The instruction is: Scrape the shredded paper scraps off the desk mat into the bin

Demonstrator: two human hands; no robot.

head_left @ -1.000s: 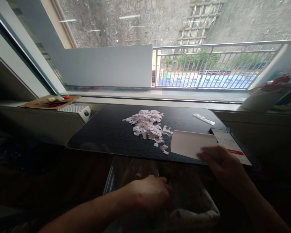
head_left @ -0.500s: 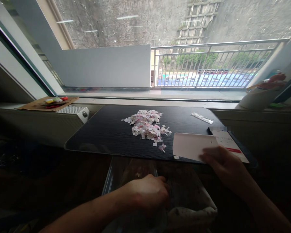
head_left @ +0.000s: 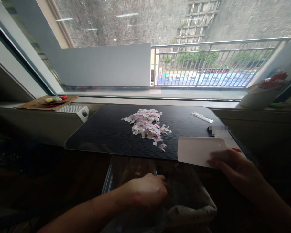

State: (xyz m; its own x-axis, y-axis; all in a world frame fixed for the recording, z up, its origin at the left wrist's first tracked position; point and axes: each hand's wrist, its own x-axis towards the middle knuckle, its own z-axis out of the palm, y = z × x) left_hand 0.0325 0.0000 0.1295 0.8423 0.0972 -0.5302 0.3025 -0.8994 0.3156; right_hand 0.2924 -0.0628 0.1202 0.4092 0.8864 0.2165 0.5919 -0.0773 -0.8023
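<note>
1. Right hand point(head_left: 235, 168): fingers pinched on the near right edge of a white card point(head_left: 199, 150), held at the front edge of the bench point(head_left: 104, 132).
2. Left hand point(head_left: 147, 192): fingers curled closed on the rim of a clear bag point(head_left: 111, 178) below the bench edge.
3. Paper scraps point(head_left: 146, 124): heaped mid-bench, left of the card, apart from it.
4. Phone point(head_left: 229, 140): just behind the card.
</note>
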